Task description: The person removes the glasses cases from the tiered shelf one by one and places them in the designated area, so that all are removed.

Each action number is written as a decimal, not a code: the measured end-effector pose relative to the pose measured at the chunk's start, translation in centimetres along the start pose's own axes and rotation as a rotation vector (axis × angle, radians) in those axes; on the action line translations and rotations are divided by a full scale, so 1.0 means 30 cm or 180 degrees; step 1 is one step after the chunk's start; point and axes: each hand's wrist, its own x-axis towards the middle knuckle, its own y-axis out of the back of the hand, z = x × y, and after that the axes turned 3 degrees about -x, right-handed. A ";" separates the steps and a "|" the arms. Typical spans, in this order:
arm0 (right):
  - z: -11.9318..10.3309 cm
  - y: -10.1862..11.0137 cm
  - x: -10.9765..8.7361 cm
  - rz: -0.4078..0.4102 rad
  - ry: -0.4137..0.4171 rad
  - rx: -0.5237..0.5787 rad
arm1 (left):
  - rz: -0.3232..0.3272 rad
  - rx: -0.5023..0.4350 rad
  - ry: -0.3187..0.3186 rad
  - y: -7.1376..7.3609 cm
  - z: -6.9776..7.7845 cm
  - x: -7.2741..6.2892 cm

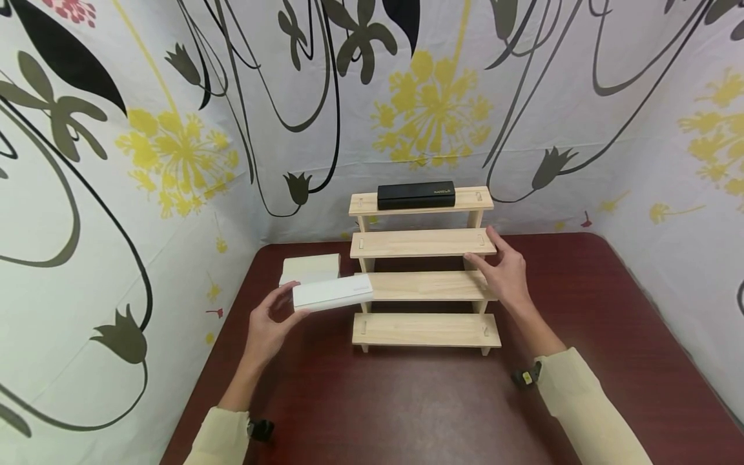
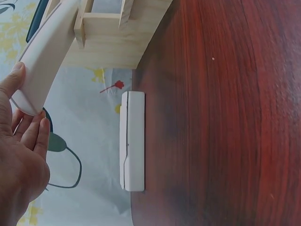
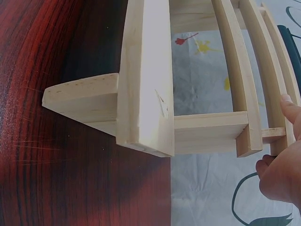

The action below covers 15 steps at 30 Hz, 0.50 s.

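My left hand (image 1: 266,332) pinches the left end of a long white case (image 1: 331,292), which looks like a glasses case. The thumb is on one face and the fingertips are at its end, as the left wrist view shows of the case (image 2: 49,54). The case's right end overlaps a four-step wooden display rack (image 1: 427,329) in the head view. At the rack's right side, my right hand (image 1: 508,274) grips the end of the second plank from the top (image 3: 270,70), thumb above and fingers underneath. A black case (image 1: 416,195) lies on the top plank.
A second white case (image 1: 310,268) lies on the dark red tabletop (image 1: 407,407), left of the rack and behind my left hand. Patterned cloth (image 1: 325,155) hangs behind the table and along its sides.
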 end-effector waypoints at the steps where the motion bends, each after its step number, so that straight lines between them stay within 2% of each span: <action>1: 0.000 0.000 0.000 -0.0002 -0.0002 0.0003 | 0.0018 -0.0013 0.0001 0.003 -0.002 -0.002; 6: 0.000 0.000 0.002 0.0006 -0.0010 -0.0006 | 0.0089 -0.0026 -0.0036 0.021 -0.008 -0.009; 15: -0.003 0.000 -0.001 -0.0003 -0.0045 -0.0019 | 0.0209 0.0108 0.0038 0.053 -0.009 -0.030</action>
